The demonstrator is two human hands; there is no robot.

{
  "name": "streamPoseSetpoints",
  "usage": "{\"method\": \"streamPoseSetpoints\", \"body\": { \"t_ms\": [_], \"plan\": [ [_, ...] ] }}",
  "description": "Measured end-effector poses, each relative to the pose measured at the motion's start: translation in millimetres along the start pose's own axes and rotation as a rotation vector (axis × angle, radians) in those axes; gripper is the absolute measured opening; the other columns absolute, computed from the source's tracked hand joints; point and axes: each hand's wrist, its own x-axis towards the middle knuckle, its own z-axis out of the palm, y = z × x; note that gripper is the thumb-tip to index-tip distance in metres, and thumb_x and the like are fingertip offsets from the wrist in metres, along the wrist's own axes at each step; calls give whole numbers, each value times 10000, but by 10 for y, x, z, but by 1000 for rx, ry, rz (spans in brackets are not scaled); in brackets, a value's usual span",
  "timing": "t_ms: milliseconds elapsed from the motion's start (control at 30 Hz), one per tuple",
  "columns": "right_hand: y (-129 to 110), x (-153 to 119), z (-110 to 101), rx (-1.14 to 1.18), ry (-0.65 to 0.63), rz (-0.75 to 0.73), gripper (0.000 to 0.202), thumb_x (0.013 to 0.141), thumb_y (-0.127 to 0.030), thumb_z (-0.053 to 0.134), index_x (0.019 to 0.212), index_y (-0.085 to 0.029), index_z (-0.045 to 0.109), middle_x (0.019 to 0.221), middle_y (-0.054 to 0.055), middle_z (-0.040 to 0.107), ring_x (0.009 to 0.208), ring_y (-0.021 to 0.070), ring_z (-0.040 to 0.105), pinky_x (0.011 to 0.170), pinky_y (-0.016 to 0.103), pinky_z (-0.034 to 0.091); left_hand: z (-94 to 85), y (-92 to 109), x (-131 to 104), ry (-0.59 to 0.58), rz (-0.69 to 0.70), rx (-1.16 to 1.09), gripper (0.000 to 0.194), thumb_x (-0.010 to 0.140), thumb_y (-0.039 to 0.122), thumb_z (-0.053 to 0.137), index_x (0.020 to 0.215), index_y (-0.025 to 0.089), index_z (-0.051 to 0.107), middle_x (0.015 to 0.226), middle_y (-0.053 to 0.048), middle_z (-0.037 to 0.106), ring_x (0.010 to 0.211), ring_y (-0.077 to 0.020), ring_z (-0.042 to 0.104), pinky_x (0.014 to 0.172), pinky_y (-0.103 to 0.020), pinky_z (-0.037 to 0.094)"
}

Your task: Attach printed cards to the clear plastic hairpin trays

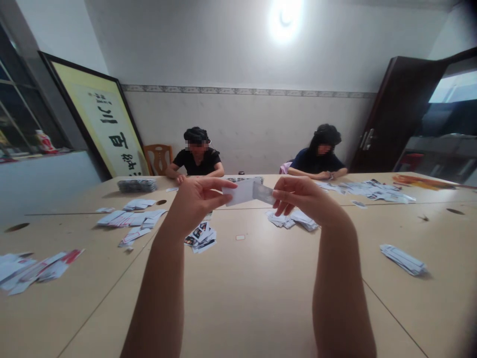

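My left hand (201,199) pinches a white card (240,193) between thumb and fingers, held up above the table. From the other side, my right hand (300,196) grips a greyish, see-through sleeve (264,193). The sleeve's left end meets the card's right edge; whether the card sits inside it, I cannot tell. Below my left hand lies a loose pile of photo cards (201,237). Under my right hand is a heap of white slips (292,219). A small white piece with a reddish border (240,237) rests between these piles.
Two people, one in a black shirt (197,161) and one in dark blue (316,161), sit across the table (246,308). White paper piles (130,219) lie left, a stack of slips (402,259) right. Bundled cards (137,185) stand at the far left.
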Motion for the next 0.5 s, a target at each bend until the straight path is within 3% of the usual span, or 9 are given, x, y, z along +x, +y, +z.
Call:
{"method": "streamPoseSetpoints", "body": {
  "t_ms": [200,400,500],
  "plan": [
    [19,-21,-10,10,6,-13,293,905,-430,692,770,-189,591,658,-1,672,602,105,683,542,202,513,-11,0,-11,-27,-3,-8,218,684,194,832,902,206,832,879,-38,785,706,-119,704,642,-187,565],
    [31,-27,-17,31,2,-26,292,927,-453,659,805,-199,584,640,-7,675,577,111,683,535,211,521,-21,18,-27,-49,-11,20,214,701,193,823,914,208,832,783,-24,762,675,-109,692,603,-165,543],
    [38,-17,-11,51,5,-38,284,937,-449,651,814,-204,576,635,-14,674,567,109,688,532,207,519,-28,8,-32,-34,-2,6,224,700,203,828,924,215,832,881,-39,776,724,-123,709,634,-181,565]
  ]
}}
